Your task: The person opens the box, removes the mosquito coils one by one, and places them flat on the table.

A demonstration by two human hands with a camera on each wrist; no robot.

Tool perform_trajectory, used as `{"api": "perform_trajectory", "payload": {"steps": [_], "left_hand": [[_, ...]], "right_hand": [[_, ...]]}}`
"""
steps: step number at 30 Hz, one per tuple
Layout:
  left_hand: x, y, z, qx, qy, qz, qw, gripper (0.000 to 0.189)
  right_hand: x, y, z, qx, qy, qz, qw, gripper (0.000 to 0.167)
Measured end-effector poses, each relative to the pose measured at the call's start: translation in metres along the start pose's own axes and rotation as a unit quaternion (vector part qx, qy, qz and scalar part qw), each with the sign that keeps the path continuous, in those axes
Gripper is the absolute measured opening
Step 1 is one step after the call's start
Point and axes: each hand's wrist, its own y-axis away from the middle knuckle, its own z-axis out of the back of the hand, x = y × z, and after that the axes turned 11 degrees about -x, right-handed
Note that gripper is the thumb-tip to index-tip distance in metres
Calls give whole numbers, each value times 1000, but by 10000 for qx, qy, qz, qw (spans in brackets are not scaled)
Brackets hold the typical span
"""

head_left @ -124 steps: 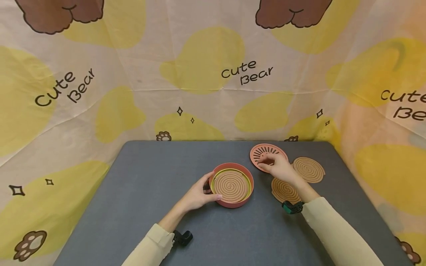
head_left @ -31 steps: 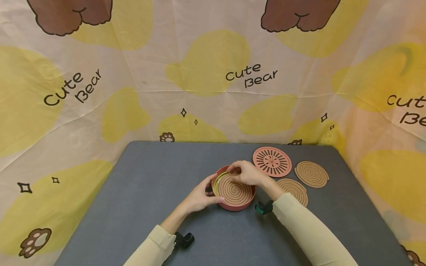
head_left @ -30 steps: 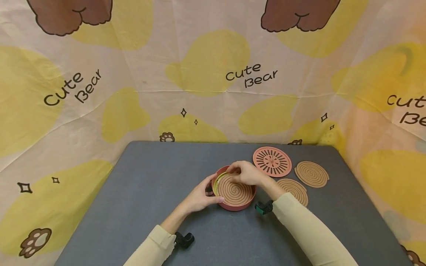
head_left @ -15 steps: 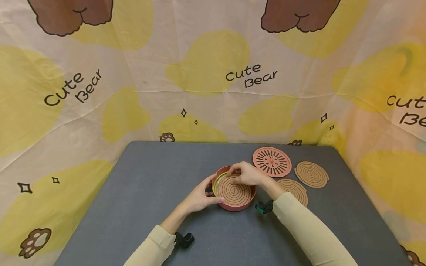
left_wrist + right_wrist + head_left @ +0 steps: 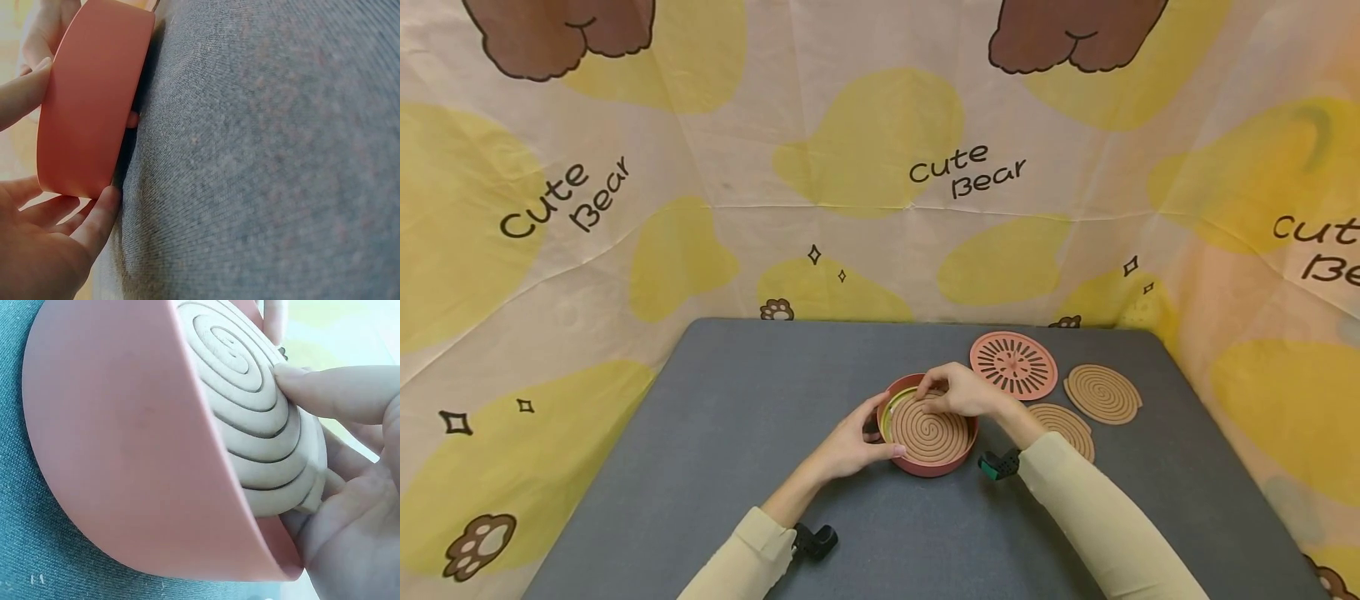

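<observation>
A round red-pink mosquito coil holder (image 5: pixel 928 470) stands near the table's middle, with a tan mosquito coil (image 5: pixel 928 429) inside its rim. My left hand (image 5: pixel 847 443) grips the holder's left side, thumb at the near rim and fingers round the wall. From above right, my right hand (image 5: pixel 958 390) pinches the coil's far edge, its thumb on top and its other fingers partly hidden beyond the edge. In the right wrist view the coil (image 5: pixel 250 394) tilts, its end raised above the holder's wall (image 5: pixel 125 437). A yellow-green ring (image 5: pixel 889 412) shows beside the coil at the left.
A pink slotted lid (image 5: pixel 1013 365) lies flat behind the right hand. Two more mosquito coils lie on the grey table at the right, one farther out (image 5: pixel 1102 394) and one partly behind the right forearm (image 5: pixel 1063 427). A printed cloth (image 5: pixel 850 133) hangs behind the table.
My right hand has come from over the slotted lid to the holder and taken hold of the coil there. Over the last half second its fingers have shifted slightly right. My left hand keeps its grip.
</observation>
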Motion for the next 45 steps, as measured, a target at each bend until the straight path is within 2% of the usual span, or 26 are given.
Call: {"api": "perform_trajectory", "payload": {"steps": [13, 18, 23, 28, 36, 45], "left_hand": [[2, 0, -1, -10, 55, 102, 9999, 91], [3, -1, -1, -24, 145, 137, 9998, 91], [2, -1, 0, -26, 46, 144, 9999, 92], [-1, 0, 1, -48, -68, 175, 9998, 93], [0, 0, 1, -32, -108, 68, 9999, 92], [4, -2, 0, -30, -11, 34, 10000, 92]], "right_hand": [[7, 11, 8, -359, -476, -177, 9981, 19], [12, 17, 15, -681, -491, -331, 9959, 19], [19, 27, 25, -1041, -523, -288, 9928, 20], [24, 40, 37, -1353, -511, -269, 9891, 22], [18, 63, 55, -1649, -981, -417, 9805, 25], [6, 96, 76, -2033, -879, -439, 9742, 24]]}}
